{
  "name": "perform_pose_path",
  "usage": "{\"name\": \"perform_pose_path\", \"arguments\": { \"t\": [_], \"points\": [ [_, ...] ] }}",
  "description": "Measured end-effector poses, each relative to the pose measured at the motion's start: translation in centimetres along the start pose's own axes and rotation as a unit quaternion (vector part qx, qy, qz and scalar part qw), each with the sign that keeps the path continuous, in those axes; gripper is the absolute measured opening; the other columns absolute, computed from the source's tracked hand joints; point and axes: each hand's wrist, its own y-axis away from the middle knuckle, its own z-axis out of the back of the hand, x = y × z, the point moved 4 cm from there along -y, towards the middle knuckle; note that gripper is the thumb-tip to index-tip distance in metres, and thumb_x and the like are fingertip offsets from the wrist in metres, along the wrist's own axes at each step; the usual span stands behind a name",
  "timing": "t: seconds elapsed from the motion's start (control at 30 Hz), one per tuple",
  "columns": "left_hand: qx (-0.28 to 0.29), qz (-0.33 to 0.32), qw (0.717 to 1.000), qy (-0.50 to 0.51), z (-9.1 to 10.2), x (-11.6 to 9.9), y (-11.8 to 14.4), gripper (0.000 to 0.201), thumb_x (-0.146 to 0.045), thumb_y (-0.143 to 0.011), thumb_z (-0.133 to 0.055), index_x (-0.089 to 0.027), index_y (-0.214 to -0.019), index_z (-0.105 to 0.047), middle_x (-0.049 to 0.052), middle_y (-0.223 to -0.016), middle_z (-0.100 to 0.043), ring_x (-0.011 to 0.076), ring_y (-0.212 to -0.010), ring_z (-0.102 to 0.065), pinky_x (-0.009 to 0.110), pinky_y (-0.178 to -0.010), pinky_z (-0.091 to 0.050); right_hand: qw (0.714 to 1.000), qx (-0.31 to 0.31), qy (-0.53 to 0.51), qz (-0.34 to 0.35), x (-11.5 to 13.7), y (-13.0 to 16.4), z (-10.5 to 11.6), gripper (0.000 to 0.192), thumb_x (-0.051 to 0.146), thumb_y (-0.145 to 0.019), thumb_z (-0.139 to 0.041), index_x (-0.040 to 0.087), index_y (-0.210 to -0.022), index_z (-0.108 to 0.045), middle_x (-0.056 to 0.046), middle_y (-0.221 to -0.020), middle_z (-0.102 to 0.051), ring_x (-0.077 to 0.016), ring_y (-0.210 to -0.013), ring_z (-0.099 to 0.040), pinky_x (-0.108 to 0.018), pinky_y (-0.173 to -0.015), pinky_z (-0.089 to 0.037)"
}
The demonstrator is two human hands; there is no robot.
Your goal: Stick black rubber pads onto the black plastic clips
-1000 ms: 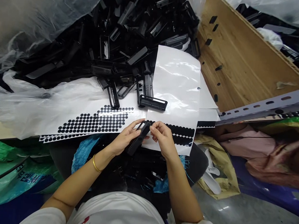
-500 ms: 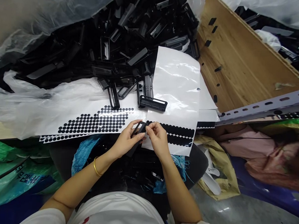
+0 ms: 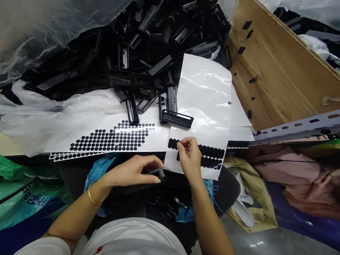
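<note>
- Both hands have parted since the earlier frame: then they met on one ribbed black part [image 3: 160, 173]; now the left hand [image 3: 132, 171] has dropped lower and leftward, and the right hand [image 3: 190, 155] has gone over to the white sheet [image 3: 206, 95].
- Right under the right fingertips runs the upper row of black stickers [image 3: 173, 143], its long axis going left to right with a slight downward slant; the right hand is clearly the nearer (the left lies below and well to the side).
- Right grip: thumb and forefinger drawn together at the row; whether a sticker sits between them, I cannot tell.
- Left grip: thumb and fingers spread wide, with nothing seen clamped.
- That ribbed part shows just beyond the left thumb, mostly hidden; contact is unclear.
- Unmoved on the sheet's left edge: a black frame [image 3: 177, 118].
</note>
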Motion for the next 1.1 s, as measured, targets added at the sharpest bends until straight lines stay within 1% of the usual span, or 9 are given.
{"name": "perform_pose_path", "arguments": {
  "t": [0.07, 0.17, 0.23, 0.43, 0.53, 0.6, 0.77, 0.93, 1.1],
  "points": [
    [-0.143, -0.007, 0.988, -0.053, 2.9, -0.3, -0.9, 0.022, -0.035, -0.078, -0.064, -0.020, -0.094, -0.063, 0.005, -0.093, -0.067, 0.0179, -0.084, -0.062, 0.027, -0.076, -0.047, 0.998, 0.057, 0.009, 0.018, 0.4, -0.2, -1.0, 0.005, 0.026, -0.081, -0.047, 0.022, -0.077, -0.046, 0.002, -0.067, -0.052, -0.0120, -0.055, -0.046, -0.026, -0.056, -0.039],
    [-0.441, -0.022, 0.887, -0.133, 7.9, -0.3, -2.7, 0.029, -0.037, -0.081, -0.059, -0.018, -0.102, -0.055, 0.005, -0.092, -0.062, 0.0164, -0.077, -0.058, 0.027, -0.071, -0.043, 0.988, 0.138, 0.046, 0.054, 1.6, -0.1, -3.9, 0.008, 0.021, -0.081, -0.047, 0.021, -0.074, -0.049, 0.001, -0.069, -0.055, -0.0130, -0.059, -0.050, -0.026, -0.059, -0.040],
    [-0.489, 0.005, 0.853, -0.183, 10.1, 0.3, -4.3, 0.028, -0.038, -0.081, -0.059, -0.017, -0.098, -0.053, 0.003, -0.079, -0.058, 0.0179, -0.071, -0.056, 0.029, -0.070, -0.041, 0.977, 0.177, 0.090, 0.081, 2.4, 0.1, -6.3, 0.008, 0.020, -0.083, -0.046, 0.021, -0.076, -0.050, -0.001, -0.075, -0.058, -0.0146, -0.065, -0.053, -0.027, -0.061, -0.041],
    [-0.446, 0.019, 0.876, -0.185, 10.2, 1.7, -4.4, 0.020, -0.032, -0.082, -0.056, -0.020, -0.066, -0.050, -0.002, -0.056, -0.043, 0.0179, -0.066, -0.052, 0.027, -0.066, -0.037, 0.936, 0.206, 0.258, 0.120, 2.9, 0.0, -9.7, 0.009, 0.019, -0.088, -0.046, 0.020, -0.084, -0.054, -0.008, -0.089, -0.061, -0.0222, -0.087, -0.055, -0.029, -0.058, -0.040],
    [-0.402, -0.030, 0.915, 0.024, 7.6, 2.6, -3.2, 0.022, -0.039, -0.080, -0.057, -0.019, -0.073, -0.052, -0.001, -0.068, -0.054, 0.0129, -0.066, -0.053, 0.025, -0.065, -0.040, 0.937, 0.210, 0.256, 0.115, 2.7, -0.3, -9.6, 0.007, 0.019, -0.088, -0.047, 0.020, -0.086, -0.054, -0.007, -0.089, -0.061, -0.0204, -0.083, -0.056, -0.029, -0.059, -0.040],
    [-0.369, -0.032, 0.909, 0.192, 5.9, 3.4, -2.8, 0.026, -0.044, -0.078, -0.059, -0.019, -0.082, -0.051, -0.001, -0.074, -0.060, 0.0118, -0.066, -0.057, 0.025, -0.066, -0.044, 0.943, 0.202, 0.244, 0.105, 2.5, -0.6, -9.3, 0.005, 0.019, -0.086, -0.049, 0.020, -0.087, -0.054, -0.006, -0.090, -0.061, -0.0197, -0.081, -0.056, -0.029, -0.059, -0.039],
    [-0.370, -0.041, 0.857, 0.356, 4.2, 4.0, -2.0, 0.033, -0.039, -0.073, -0.069, -0.020, -0.092, -0.051, 0.001, -0.088, -0.068, 0.0149, -0.083, -0.066, 0.028, -0.079, -0.050, 0.969, 0.230, 0.075, 0.043, 2.3, -1.2, -8.3, 0.011, 0.021, -0.081, -0.056, 0.020, -0.071, -0.051, 0.001, -0.071, -0.057, -0.0142, -0.065, -0.051, -0.027, -0.060, -0.038],
    [-0.307, -0.021, 0.862, 0.403, 2.5, 3.5, -1.6, 0.027, -0.034, -0.076, -0.067, -0.018, -0.095, -0.056, 0.001, -0.091, -0.069, 0.0138, -0.085, -0.066, 0.027, -0.081, -0.051, 0.969, 0.170, -0.179, -0.026, 2.8, -0.7, -6.3, 0.013, 0.029, -0.081, -0.053, 0.020, -0.072, -0.050, 0.004, -0.066, -0.052, -0.0104, -0.057, -0.048, -0.025, -0.058, -0.042],
    [-0.273, -0.009, 0.860, 0.431, 0.7, 2.8, -1.4, 0.025, -0.033, -0.075, -0.069, -0.018, -0.092, -0.058, -0.001, -0.082, -0.068, 0.0113, -0.077, -0.064, 0.019, -0.067, -0.049, 0.970, 0.132, -0.197, -0.049, 3.2, 0.1, -5.7, 0.013, 0.031, -0.079, -0.054, 0.020, -0.073, -0.050, 0.003, -0.068, -0.051, -0.0114, -0.058, -0.050, -0.026, -0.056, -0.045]
  ]
}}
